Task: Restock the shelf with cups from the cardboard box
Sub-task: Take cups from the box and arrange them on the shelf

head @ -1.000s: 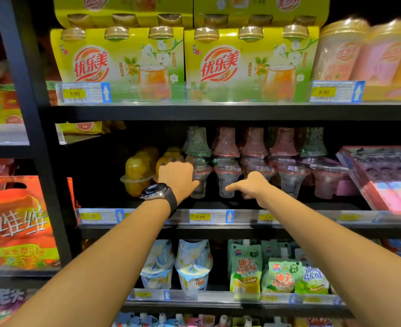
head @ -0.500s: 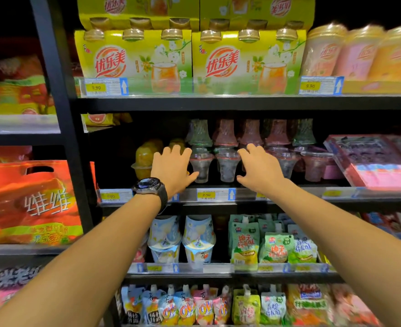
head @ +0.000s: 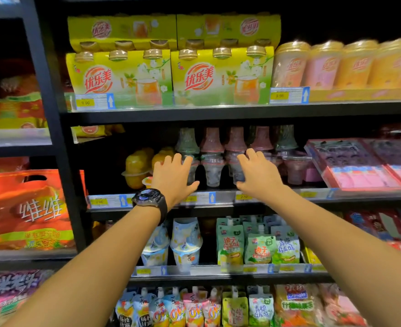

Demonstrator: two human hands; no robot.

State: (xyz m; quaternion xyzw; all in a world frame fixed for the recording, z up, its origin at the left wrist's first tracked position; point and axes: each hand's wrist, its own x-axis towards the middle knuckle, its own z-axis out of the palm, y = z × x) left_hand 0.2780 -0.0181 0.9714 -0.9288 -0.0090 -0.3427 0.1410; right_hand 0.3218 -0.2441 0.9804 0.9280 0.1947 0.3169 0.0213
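Observation:
Clear jelly cups (head: 213,172) stand in stacked rows on the middle shelf (head: 220,199), with inverted cups on top of them. My left hand (head: 172,177), a dark watch on its wrist, reaches to the leftmost cup with its fingers spread and straight. My right hand (head: 257,174) is stretched out flat in front of a cup further right, and its fingers hold nothing. Whether either hand touches a cup is unclear. The cardboard box is out of view.
Yellow fruit cups (head: 135,169) sit left of the jelly cups; pink trays (head: 350,164) lean at the right. Yellow drink multipacks (head: 168,76) fill the shelf above, pouches (head: 256,246) the shelves below. A black upright (head: 53,128) divides off the left bay with an orange bag (head: 27,208).
Both hands went from curled at the cups to flat and spread. They have risen a little in front of the cup row as the view shifted.

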